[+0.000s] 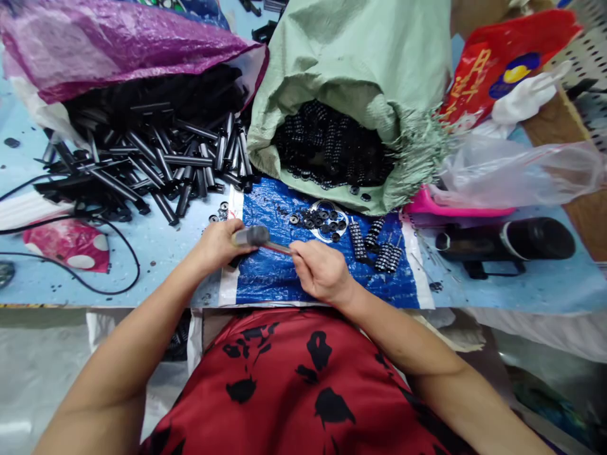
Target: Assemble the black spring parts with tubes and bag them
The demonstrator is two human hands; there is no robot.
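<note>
At the centre of the frame, a person's left hand [219, 245] is clenched around a dark cylindrical tube [251, 236], while the right hand [320, 270] pinches the end of a thin reddish rod [277, 248] that runs into the tube's end. Both hands work over a blue woven sheet [284, 278] spread on the pale blue table [161, 253]. Just right of the hands lie loose black rings [317, 221] and a few stacked ring columns [384, 256]. Above them, an open green sack [355, 57] holds more black rings. In the upper left, a purple bag [95, 44] spills a heap of black tubes [156, 158]. At upper right sits a red bag [497, 63] with yellow printed characters, too blurred to read. A black cylinder [512, 240] lies at right.
</note>
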